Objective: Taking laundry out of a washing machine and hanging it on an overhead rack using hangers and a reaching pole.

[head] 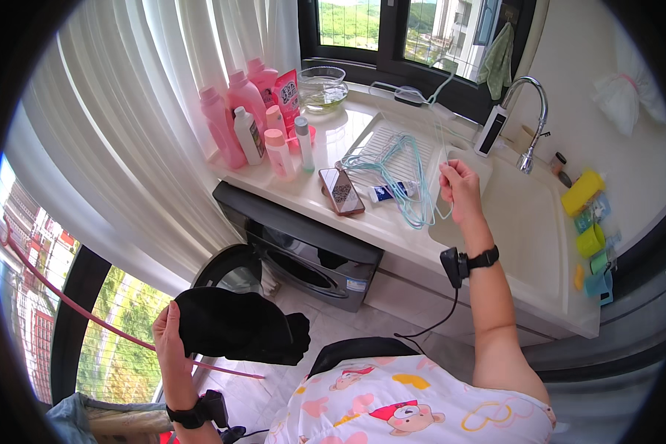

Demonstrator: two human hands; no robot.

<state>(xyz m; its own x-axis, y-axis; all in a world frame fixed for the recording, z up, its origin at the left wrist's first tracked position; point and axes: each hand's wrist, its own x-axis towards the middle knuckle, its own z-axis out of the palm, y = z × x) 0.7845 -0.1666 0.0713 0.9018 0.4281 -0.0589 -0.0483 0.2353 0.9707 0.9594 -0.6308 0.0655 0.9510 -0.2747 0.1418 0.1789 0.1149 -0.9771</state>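
My left hand [170,332], at the lower left, grips the edge of a black garment [233,324] that hangs bunched over the floor. Over the sink's left edge, my right hand [459,183] has its fingers closed on a thin, pale clothes hanger [440,139], whose wire runs up from the fingertips. Just left of that hand, a heap of light blue hangers [402,180] lies on the ribbed drainboard [378,139]. A blue and white tube [391,191] lies partly beneath the heap, and a smartphone [342,191] rests beside it.
Pink bottles [222,130] and a glass bowl [323,91] stand at the counter's left and back. A chrome faucet [538,100] arches over the white sink [521,233]. Below the counter is a black washing machine [305,261] with its round door open. A pink pole [97,319] slants at the left.
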